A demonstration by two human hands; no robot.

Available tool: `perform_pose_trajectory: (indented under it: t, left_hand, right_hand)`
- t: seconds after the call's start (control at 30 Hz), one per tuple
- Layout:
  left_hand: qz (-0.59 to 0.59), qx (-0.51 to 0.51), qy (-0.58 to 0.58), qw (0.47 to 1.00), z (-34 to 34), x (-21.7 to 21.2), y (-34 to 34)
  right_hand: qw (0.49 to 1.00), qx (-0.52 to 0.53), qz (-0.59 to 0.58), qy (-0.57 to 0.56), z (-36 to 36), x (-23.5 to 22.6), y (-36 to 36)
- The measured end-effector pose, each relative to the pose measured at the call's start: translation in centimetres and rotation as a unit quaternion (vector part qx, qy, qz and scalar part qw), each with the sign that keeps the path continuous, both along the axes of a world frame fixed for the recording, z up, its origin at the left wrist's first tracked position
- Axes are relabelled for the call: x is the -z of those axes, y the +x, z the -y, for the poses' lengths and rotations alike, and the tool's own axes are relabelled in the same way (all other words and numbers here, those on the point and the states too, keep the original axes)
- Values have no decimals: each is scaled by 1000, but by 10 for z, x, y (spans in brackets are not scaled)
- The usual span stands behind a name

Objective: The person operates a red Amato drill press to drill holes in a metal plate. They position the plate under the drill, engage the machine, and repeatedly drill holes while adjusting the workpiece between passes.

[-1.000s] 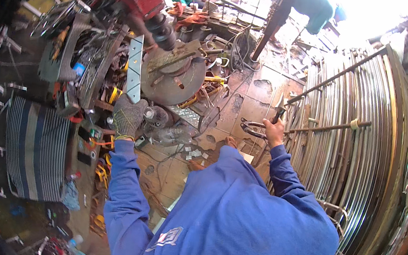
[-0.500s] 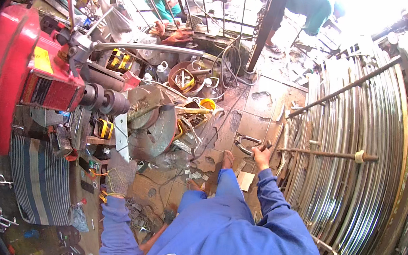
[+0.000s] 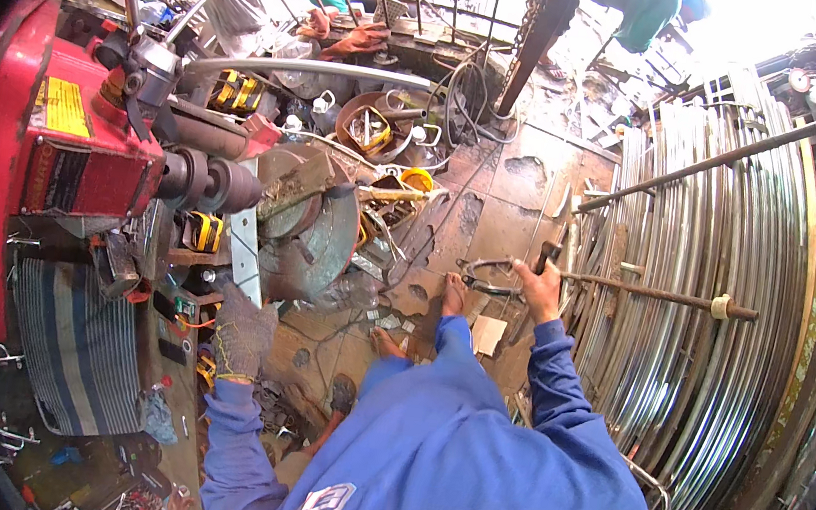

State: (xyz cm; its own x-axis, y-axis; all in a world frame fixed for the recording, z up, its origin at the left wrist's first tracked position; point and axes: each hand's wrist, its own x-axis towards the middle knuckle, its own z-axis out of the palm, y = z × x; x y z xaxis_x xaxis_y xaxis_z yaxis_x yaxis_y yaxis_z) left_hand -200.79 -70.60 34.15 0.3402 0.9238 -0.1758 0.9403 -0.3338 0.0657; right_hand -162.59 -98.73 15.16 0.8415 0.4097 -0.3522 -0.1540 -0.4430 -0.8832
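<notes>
My left hand, in a grey knitted glove, is closed at the near end of a flat metal bar with holes. The bar reaches toward the round metal work table of a red drill press, below its chuck. My bare right hand is wrapped round the dark handle of a U-shaped metal tool, held over the floor to the right; I cannot make out its exact kind.
Long metal tubes lie racked at the right, with a rod sticking out across them. Containers of tools and a yellow cup stand beyond the press. Another person's gloved hands are at the far bench. A cardboard piece lies near my feet.
My right hand has risen slightly and turned the U-shaped tool, its handle now pointing up. My left hand has moved a little forward at the bar. The view has shifted slightly.
</notes>
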Motion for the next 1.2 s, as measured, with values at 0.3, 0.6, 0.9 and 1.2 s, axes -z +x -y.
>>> perform_pose_trajectory:
  t: [0.3, 0.6, 0.9, 1.2]
  left_hand:
    - [26, -17, -15, 999, -12, 11, -7]
    - [-9, 20, 8, 1000, -15, 25, -20]
    - [-107, 98, 122, 982, -20, 49, -37]
    - [-68, -71, -41, 994, 5, -6, 14]
  right_hand:
    - [990, -63, 81, 94, 22, -55, 34]
    - [941, -54, -25, 334, 1, -122, 72]
    - [922, -82, -103, 364, -48, -124, 97]
    - [937, -92, -74, 328, -60, -120, 112]
